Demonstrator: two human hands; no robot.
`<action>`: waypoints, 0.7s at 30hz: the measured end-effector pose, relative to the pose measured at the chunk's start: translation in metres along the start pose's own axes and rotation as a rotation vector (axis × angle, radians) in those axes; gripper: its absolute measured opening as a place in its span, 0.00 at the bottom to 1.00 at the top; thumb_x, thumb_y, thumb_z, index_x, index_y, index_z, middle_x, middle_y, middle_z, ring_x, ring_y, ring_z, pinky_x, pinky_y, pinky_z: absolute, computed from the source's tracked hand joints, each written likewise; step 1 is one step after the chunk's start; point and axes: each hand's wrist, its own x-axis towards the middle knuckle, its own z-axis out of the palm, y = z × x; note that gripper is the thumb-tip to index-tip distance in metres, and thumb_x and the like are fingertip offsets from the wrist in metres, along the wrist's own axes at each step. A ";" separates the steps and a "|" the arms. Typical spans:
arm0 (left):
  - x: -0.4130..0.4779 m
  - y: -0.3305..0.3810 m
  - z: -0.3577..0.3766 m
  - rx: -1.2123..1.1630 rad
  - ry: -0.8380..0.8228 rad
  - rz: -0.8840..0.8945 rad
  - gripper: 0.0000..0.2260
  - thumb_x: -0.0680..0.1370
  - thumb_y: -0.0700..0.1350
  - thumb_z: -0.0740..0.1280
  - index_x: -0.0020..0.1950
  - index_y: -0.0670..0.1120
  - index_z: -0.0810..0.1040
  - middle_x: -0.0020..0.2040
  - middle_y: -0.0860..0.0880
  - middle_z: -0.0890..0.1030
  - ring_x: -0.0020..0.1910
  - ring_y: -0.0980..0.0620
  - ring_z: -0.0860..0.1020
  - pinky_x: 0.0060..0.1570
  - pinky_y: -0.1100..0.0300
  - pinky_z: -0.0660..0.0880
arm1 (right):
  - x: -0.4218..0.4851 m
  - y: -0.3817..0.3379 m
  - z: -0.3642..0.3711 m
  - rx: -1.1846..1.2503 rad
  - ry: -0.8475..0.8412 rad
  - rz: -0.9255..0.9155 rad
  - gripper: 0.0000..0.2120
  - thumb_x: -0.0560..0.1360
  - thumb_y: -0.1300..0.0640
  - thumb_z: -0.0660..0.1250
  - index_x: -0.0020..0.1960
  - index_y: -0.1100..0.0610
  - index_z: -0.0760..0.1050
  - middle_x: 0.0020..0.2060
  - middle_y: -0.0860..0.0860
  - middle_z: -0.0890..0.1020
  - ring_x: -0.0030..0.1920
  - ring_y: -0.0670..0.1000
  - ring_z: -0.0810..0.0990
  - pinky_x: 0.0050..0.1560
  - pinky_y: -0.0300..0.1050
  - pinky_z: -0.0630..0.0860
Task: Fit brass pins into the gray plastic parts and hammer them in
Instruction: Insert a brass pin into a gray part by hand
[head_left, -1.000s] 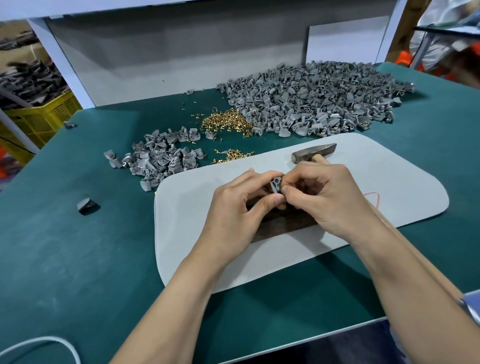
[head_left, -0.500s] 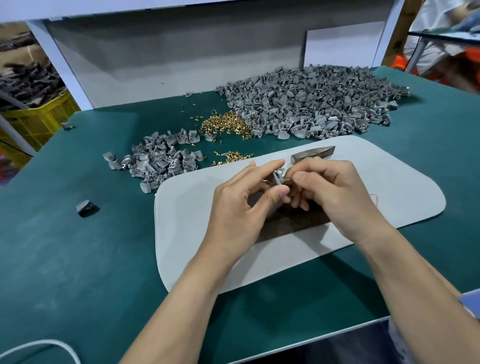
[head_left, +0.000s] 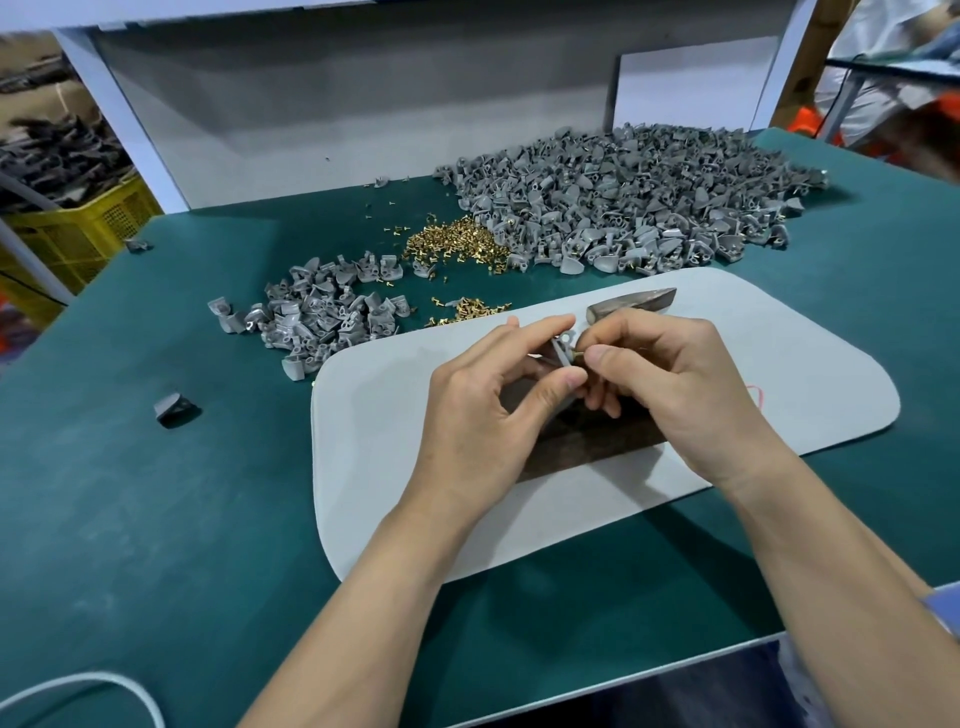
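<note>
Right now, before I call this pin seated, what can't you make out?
Head view only.
Brass pin: a tiny glint pinched by the right hand; its depth in the gray part is too small to tell.
Gray part: mostly covered by fingers of the left hand.
Hammer: handle hidden under the right hand.
Dark block: partly covered by both hands.

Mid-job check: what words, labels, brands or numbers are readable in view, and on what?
None readable. The hammer head, gray mat, held gray part, brass pin, gray parts pile and yellow crate show no text. The red mark on the mat's right edge is a scribbled loop, not a legible character.
</note>
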 end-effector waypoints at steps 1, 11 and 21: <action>0.000 -0.001 0.000 0.005 0.003 -0.001 0.16 0.73 0.45 0.69 0.61 0.48 0.77 0.45 0.59 0.77 0.39 0.52 0.81 0.59 0.39 0.72 | 0.000 0.000 0.000 -0.008 0.002 -0.001 0.05 0.71 0.61 0.64 0.37 0.58 0.77 0.25 0.50 0.77 0.26 0.46 0.74 0.29 0.36 0.71; 0.001 -0.010 -0.002 0.048 0.013 0.000 0.17 0.74 0.47 0.68 0.63 0.46 0.78 0.45 0.54 0.79 0.42 0.58 0.77 0.48 0.56 0.77 | 0.000 0.010 0.001 -0.194 0.053 -0.046 0.03 0.68 0.51 0.68 0.38 0.49 0.78 0.26 0.49 0.80 0.27 0.51 0.77 0.44 0.53 0.72; 0.000 -0.013 -0.002 -0.030 -0.008 -0.027 0.19 0.74 0.46 0.67 0.65 0.57 0.72 0.43 0.59 0.79 0.40 0.61 0.78 0.49 0.60 0.77 | -0.001 0.012 0.002 -0.193 0.118 -0.116 0.05 0.68 0.59 0.70 0.38 0.49 0.77 0.30 0.45 0.78 0.30 0.48 0.78 0.37 0.43 0.73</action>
